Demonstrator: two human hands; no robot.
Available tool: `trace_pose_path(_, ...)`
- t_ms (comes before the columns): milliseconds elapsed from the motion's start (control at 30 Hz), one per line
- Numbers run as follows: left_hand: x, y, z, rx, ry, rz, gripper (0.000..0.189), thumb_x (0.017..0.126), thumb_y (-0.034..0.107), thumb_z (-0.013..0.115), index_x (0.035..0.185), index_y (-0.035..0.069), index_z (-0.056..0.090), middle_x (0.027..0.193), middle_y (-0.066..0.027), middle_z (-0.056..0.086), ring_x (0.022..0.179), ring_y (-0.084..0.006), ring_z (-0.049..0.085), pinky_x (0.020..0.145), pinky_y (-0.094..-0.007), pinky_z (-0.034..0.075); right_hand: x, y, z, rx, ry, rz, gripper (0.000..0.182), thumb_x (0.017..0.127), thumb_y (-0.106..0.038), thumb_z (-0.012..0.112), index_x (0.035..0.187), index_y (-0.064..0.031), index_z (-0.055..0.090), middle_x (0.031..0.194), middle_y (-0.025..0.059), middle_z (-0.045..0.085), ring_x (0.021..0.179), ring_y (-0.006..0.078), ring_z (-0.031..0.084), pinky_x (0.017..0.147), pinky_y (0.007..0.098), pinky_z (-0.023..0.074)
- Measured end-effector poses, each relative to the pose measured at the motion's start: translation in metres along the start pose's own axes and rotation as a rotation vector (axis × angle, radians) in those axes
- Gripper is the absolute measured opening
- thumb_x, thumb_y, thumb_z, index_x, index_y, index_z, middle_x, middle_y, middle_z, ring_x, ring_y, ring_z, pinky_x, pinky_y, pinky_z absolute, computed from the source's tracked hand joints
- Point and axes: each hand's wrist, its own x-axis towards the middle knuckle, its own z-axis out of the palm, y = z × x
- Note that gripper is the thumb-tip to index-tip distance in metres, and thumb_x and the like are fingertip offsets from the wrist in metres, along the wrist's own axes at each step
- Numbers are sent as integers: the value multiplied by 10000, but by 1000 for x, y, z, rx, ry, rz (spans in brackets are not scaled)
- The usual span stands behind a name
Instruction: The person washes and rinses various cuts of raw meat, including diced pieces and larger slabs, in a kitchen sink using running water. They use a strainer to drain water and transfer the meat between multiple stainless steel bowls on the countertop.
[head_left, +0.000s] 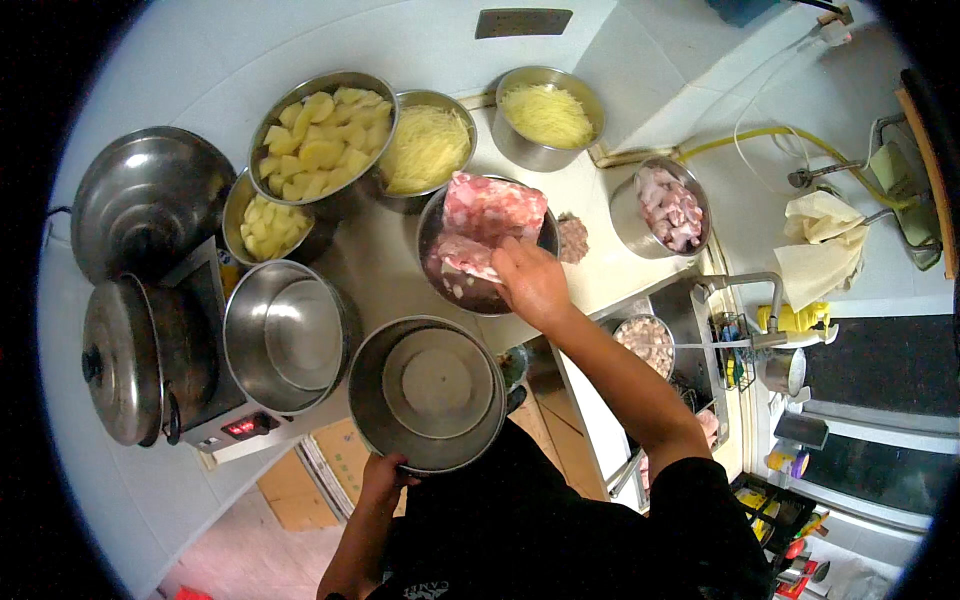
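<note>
My left hand (388, 476) grips the rim of a deep stainless steel pot (427, 375), which is tilted towards me with nothing in it. Over a steel basin (491, 301) on the counter, my right hand (531, 283) is closed on a piece of raw meat (469, 256). Behind that piece, a larger slab of raw pink meat (495, 206) leans against the basin's far side. A small patch of minced meat (574, 238) lies on the counter just right of the basin. My right fingertips are partly hidden by the hand.
Steel bowls of potato chunks (319, 142) and shredded potato (427, 146) stand behind. Another steel pot (289, 337) and a lidded pot on a cooker (127, 360) are left. At right, a pot of raw meat (667, 210) neighbours a sink with a running tap (765, 340).
</note>
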Motion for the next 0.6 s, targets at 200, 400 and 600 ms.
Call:
trace_pose_path(200, 8, -2, -5, -82, -40, -49, 534, 857, 8, 538, 1376, -46, 427, 1118, -195, 656, 752, -320, 708, 503, -357, 616, -2, -5, 11, -93, 39, -46, 325, 679, -113, 732, 942, -89, 543, 985, 100, 573, 917, 302, 600, 768, 402, 534)
trace_pose_path(400, 3, 11, 2, -54, -33, -64, 534, 860, 13, 540, 1377, -40, 421, 1088, -202, 668, 728, -339, 724, 504, -360, 614, -5, 0, 28, -192, -64, 9, 327, 747, -170, 702, 1029, -62, 576, 1095, 142, 585, 1023, 314, 600, 852, 401, 526)
trace_pose_path(600, -3, 20, 7, -34, -2, -57, 531, 866, 25, 547, 1377, -39, 417, 1089, -193, 652, 763, -312, 706, 513, -358, 605, -4, -6, 21, -144, -212, 42, 544, 838, -306, 740, 1288, -66, 551, 1379, 244, 504, 1233, 382, 548, 982, 457, 494)
